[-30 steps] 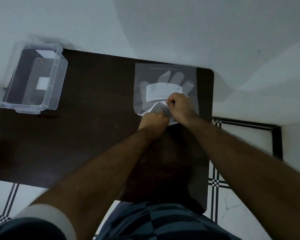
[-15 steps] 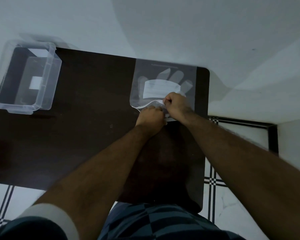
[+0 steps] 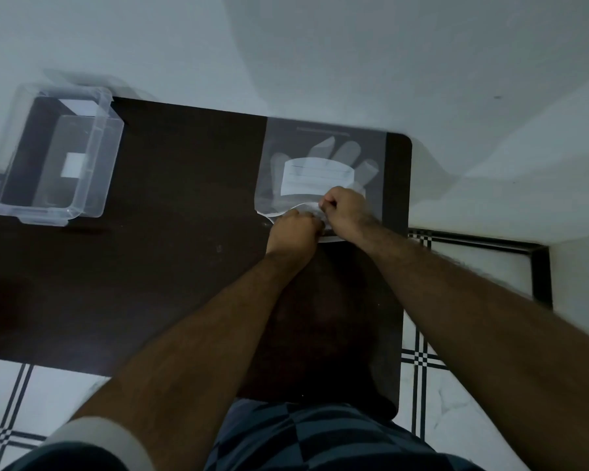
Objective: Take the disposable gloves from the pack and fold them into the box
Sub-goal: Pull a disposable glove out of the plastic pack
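Observation:
A clear plastic pack of disposable gloves [image 3: 323, 158] lies flat at the far right of the dark table [image 3: 170, 253], a white label and a glove outline showing through it. My left hand [image 3: 295, 234] and my right hand [image 3: 346, 212] are both clenched on the pack's near edge, knuckles almost touching. The edge is crumpled and lifted between them. The clear empty plastic box [image 3: 92, 158] stands at the table's far left corner, well away from both hands.
A white wall runs along the far side of the table. Tiled floor with black lines shows to the right and at the near left. My patterned shorts fill the bottom edge.
Both hands stay clenched on the pack's near edge. The pack's left near corner has curled up a little more.

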